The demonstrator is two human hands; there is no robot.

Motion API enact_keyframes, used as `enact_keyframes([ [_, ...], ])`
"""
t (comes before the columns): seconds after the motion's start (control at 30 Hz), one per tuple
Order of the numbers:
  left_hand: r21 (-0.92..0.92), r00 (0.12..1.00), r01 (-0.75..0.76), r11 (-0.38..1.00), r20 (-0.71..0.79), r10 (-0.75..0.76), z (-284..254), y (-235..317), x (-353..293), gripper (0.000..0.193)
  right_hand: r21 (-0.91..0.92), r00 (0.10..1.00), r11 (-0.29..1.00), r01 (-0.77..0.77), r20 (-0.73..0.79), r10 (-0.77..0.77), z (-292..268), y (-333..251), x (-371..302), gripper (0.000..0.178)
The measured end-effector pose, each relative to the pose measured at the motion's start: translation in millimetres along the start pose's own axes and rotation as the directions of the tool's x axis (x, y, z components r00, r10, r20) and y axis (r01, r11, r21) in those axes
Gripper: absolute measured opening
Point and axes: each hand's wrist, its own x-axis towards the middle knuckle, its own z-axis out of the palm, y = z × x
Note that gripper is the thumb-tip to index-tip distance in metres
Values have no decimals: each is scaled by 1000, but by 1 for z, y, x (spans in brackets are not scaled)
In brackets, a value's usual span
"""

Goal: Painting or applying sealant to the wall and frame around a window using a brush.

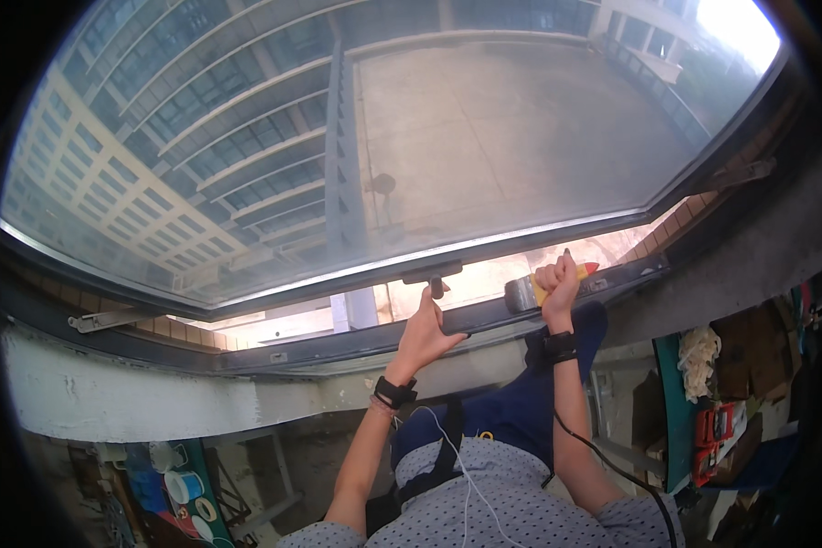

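Observation:
In my right hand [558, 285] is a paintbrush [523, 294] with dark bristles, a yellow ferrule area and a red handle tip. Its bristles point left, close over the lower window frame [484, 321]. My left hand [421, 336] reaches up to the dark window handle [437, 286], its fingers hooked around it and the thumb stretched out to the right. That handle sits on the lower rail of the glass window sash [521, 128], which is swung outward and leaves a gap above the frame.
Metal stays [110, 320] join the sash and frame at both sides. A whitish wall ledge [137, 402] runs below the window. At the lower left, a green-edged table [201, 475] bears tape rolls and tubs. Right of me, another green table [674, 411] holds red boxes [712, 429] and a pale cloth.

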Motion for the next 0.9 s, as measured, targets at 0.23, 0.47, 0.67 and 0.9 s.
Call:
enact_keyframes([
  [0.23, -15, 1000, 21, 1000, 11, -21, -1, 3, 0, 85, -381, 995, 922, 66, 93, -32, 11, -4, 6, 38],
  [0.47, -7, 1000, -23, 1000, -14, 23, 3, 2, -2, 81, -789, 892, 472, 393, 453, 14, 54, 9, -28, 28],
  [0.67, 6, 996, 33, 999, -86, -32, 9, -4, -10, 81, -703, 798, 527, 477, 598, 74, 87, 52, -56, 24],
  [0.9, -2, 996, 2, 1000, -90, -2, 12, 6, -9, 74, -556, 867, 724, 409, 484, -118, 71, 61, -54, 40],
])
